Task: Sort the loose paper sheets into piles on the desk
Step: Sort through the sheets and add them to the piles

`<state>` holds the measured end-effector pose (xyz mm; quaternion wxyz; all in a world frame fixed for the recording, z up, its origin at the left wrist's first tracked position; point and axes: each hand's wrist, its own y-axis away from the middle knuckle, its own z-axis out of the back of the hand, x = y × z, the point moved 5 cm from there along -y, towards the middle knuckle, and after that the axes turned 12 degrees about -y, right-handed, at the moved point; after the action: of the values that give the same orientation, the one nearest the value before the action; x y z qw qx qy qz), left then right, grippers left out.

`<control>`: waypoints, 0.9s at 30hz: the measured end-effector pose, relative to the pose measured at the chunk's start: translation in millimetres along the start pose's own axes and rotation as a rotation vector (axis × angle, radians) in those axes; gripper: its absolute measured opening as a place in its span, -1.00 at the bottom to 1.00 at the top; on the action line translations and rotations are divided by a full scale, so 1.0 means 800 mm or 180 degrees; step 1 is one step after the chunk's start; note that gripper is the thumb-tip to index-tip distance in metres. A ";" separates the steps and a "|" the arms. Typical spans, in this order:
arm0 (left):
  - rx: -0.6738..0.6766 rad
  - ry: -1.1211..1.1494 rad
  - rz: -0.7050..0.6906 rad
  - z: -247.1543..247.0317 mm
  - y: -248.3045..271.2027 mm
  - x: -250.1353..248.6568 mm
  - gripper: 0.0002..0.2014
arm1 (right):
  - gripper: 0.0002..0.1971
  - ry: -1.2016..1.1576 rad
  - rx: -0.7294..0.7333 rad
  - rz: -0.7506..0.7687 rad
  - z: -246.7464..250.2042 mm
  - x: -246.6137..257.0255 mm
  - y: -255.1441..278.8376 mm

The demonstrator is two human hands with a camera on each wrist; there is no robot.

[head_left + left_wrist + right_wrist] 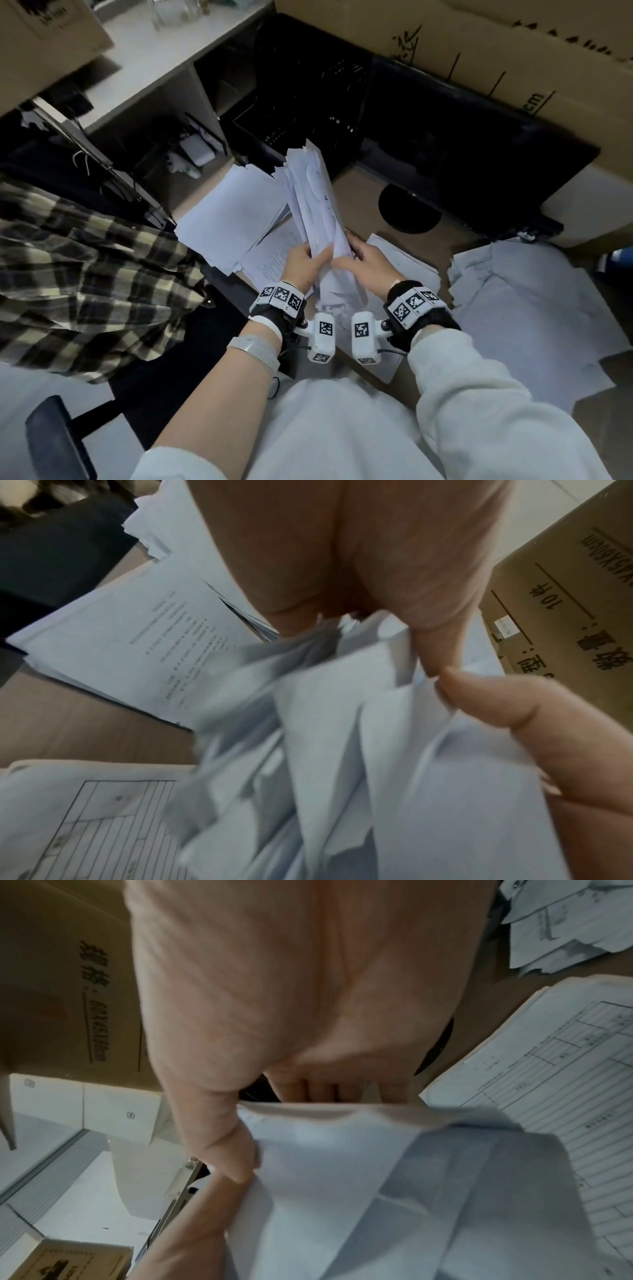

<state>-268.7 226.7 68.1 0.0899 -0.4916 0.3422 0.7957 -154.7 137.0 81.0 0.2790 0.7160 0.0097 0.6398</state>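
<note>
Both hands hold one thick bundle of loose sheets (pixel 313 209) upright over the brown tabletop (pixel 363 192). Left hand (pixel 301 263): grip grasping the bundle's lower left edge, thumb (pixel 486 696) pressed on the near face, fingers behind. Right hand (pixel 368 263): grip grasping the lower right edge, thumb (pixel 226 1139) across the front sheet, fingers curled behind.

Bundle edges ragged and uneven at top; lower ends fan out between the wrists.

On tabletop: a pile of blank-side sheets (pixel 229 212) to the left, overlapping a printed text page (pixel 274 257). A gridded form sheet (pixel 565 1069) lies beside the right hand. A wider spread of sheets (pixel 524 308) sits well to the right. Cardboard box (pixel 479 51) stands behind.
</note>
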 end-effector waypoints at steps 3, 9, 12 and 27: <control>0.0012 0.0248 0.0383 -0.010 0.004 0.000 -0.18 | -0.62 -0.0069 -0.0030 -0.0002 0.013 -0.002 0.009; -0.0224 0.0444 0.0167 -0.020 0.020 -0.003 -0.89 | -0.76 -0.0409 -0.0444 -0.0111 0.038 -0.015 0.012; -0.0302 0.0693 0.0263 -0.012 0.025 0.000 -0.82 | -0.70 -0.0533 -0.1476 -0.0206 0.081 -0.039 0.016; -0.0538 0.0085 0.0406 0.083 0.004 0.060 -0.84 | -0.65 0.0175 -0.1714 -0.0576 0.044 -0.080 -0.012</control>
<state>-342.3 257.3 47.5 -0.0073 -0.4852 0.3056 0.8193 -130.7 108.1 17.6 0.5148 0.5948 -0.0892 0.6110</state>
